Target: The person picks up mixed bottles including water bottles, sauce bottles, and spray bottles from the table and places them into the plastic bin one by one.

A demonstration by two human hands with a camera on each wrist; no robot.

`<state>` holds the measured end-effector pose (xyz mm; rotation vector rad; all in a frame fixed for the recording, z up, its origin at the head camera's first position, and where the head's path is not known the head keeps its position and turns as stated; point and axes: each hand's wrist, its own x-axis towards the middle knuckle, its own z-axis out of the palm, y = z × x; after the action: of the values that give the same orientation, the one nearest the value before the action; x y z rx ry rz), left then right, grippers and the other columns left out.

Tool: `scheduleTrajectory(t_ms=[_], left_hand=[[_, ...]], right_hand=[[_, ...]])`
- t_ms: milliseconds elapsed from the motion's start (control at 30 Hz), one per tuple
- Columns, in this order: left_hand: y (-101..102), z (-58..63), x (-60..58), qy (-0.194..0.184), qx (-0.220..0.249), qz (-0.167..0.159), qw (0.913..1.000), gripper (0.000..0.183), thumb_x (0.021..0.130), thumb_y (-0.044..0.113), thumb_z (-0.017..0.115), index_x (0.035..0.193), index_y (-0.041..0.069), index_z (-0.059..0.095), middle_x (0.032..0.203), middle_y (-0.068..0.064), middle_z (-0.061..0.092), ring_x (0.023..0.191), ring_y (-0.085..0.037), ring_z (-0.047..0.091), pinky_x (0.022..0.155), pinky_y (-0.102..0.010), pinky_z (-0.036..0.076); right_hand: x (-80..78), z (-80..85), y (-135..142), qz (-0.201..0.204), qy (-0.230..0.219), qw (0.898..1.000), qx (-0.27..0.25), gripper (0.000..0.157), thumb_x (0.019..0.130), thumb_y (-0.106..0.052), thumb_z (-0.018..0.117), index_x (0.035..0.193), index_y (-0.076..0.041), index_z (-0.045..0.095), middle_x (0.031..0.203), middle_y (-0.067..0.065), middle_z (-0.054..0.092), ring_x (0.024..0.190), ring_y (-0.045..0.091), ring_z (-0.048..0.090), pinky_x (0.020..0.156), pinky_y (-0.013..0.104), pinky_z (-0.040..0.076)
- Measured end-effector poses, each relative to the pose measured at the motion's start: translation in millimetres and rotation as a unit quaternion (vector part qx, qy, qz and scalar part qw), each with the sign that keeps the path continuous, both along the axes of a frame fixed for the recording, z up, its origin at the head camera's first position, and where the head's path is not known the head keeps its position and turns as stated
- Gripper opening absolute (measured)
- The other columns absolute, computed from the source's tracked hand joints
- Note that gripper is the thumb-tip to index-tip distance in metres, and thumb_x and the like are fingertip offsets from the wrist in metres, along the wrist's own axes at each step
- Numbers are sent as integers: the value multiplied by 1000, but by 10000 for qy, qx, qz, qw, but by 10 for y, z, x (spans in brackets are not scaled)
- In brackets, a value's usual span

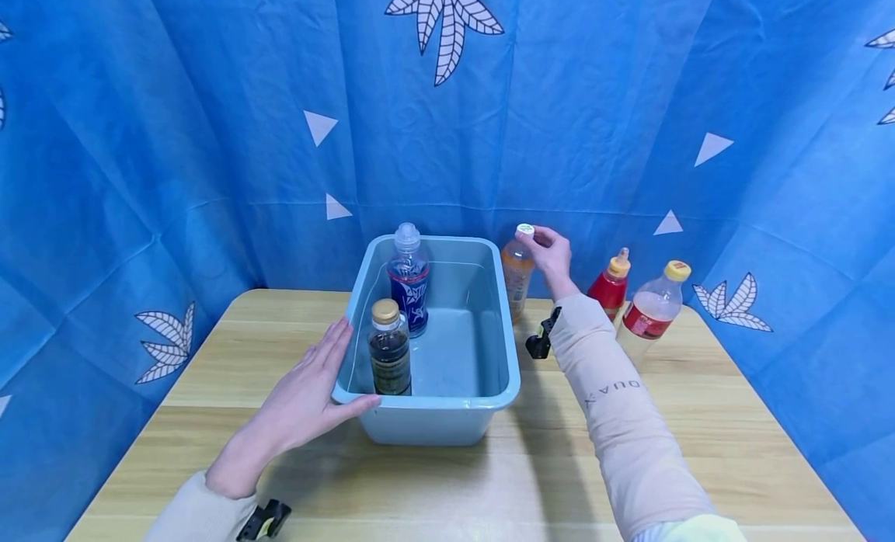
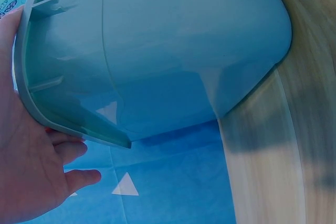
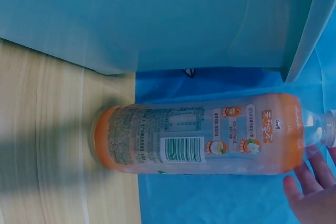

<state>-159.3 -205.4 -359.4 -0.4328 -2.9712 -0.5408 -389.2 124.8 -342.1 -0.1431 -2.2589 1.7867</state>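
Observation:
My left hand (image 1: pixel 304 394) rests on the near left corner of a light blue plastic basin (image 1: pixel 437 402), fingers straight along its rim. Inside the basin stand a dark bottle with a gold cap (image 1: pixel 389 352) and a blue-labelled bottle with a clear domed cap (image 1: pixel 409 282). Right of the basin, my right hand (image 1: pixel 550 255) pinches the white cap of an orange-tinted drink bottle (image 1: pixel 517 278). In the right wrist view, that drink bottle (image 3: pixel 205 135) shows its barcode label, and its base appears to be on the wooden table.
Farther right stand a red squeeze bottle (image 1: pixel 610 286) and a clear bottle with a yellow cap and red label (image 1: pixel 650 313), partly behind my right sleeve. A blue patterned curtain (image 1: pixel 594 99) hangs along the back of the wooden table (image 1: pixel 231 356).

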Motion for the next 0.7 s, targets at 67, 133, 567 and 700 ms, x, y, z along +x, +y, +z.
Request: scheduleTrajectory(t_ms=[67, 133, 567, 700], left_hand=[[0, -4, 1, 9, -5, -1, 10000, 106, 70, 73, 45, 143, 5, 8, 147, -13, 8, 133, -30, 11, 102, -52, 20], [-1, -5, 1, 16, 0, -7, 10000, 106, 70, 73, 45, 142, 5, 8, 147, -13, 8, 132, -30, 11, 101, -52, 20], [-11, -13, 4, 14, 42, -7, 10000, 105, 71, 73, 46, 143, 6, 8, 147, -12, 7, 133, -29, 10, 102, -52, 20], [-15, -14, 6, 12, 38, 0, 10000, 105, 71, 73, 46, 143, 6, 8, 147, -12, 7, 132, -30, 11, 101, -52, 20]], right_hand=[[11, 4, 8, -34, 41, 10000, -11, 45, 76, -30, 70, 112, -6, 61, 111, 12, 59, 102, 21, 52, 90, 34, 41], [19, 11, 18, -85, 78, 9999, -18, 43, 76, -29, 70, 111, -6, 62, 110, 12, 60, 101, 20, 53, 89, 33, 41], [-2, 22, 92, -266, -57, 9996, -113, 46, 72, -34, 72, 111, -11, 63, 110, 8, 61, 104, 18, 54, 91, 35, 40], [-484, -319, 314, -75, -96, 9989, -443, 45, 67, -38, 75, 106, -20, 67, 105, 1, 64, 100, 14, 56, 88, 35, 42]])
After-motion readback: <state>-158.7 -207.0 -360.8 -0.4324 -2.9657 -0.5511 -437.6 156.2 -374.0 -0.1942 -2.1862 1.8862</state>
